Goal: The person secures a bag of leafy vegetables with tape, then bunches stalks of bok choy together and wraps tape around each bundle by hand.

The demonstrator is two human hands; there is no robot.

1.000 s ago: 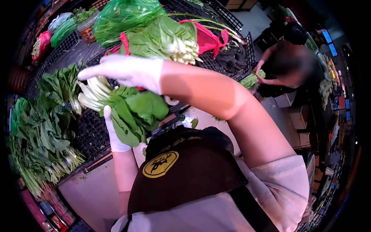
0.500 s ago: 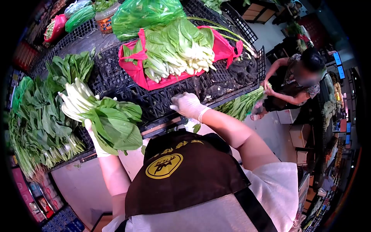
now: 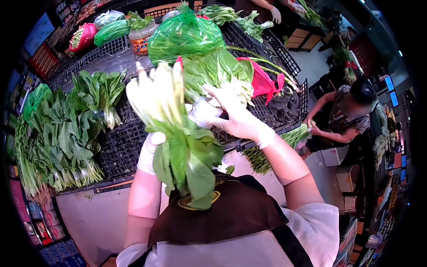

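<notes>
My left hand (image 3: pixel 151 153) is closed around a bunch of leafy greens (image 3: pixel 189 155), white stems up and broad leaves hanging down over my apron. My right hand (image 3: pixel 240 118), also gloved, is beside the stems, its thumb and fingers around a whitish, roll-shaped thing (image 3: pixel 204 112). The bunch partly hides that thing, so its kind is unclear. Behind both hands, a pile of similar greens (image 3: pixel 213 71) lies on a pink bag (image 3: pixel 258 80).
Bundled dark greens (image 3: pixel 66 133) stand in rows on the black crate surface (image 3: pixel 118 153) at left. A green bag (image 3: pixel 187 38) and a jar (image 3: pixel 141 40) are at the back. At right, a person (image 3: pixel 347 104) holds long greens (image 3: pixel 267 149); more gloved hands show at the top.
The bunch has moved right and up to the middle, its stems turning from leftward to upward. My right hand has left the crate's front edge and come up beside the bunch with the whitish thing.
</notes>
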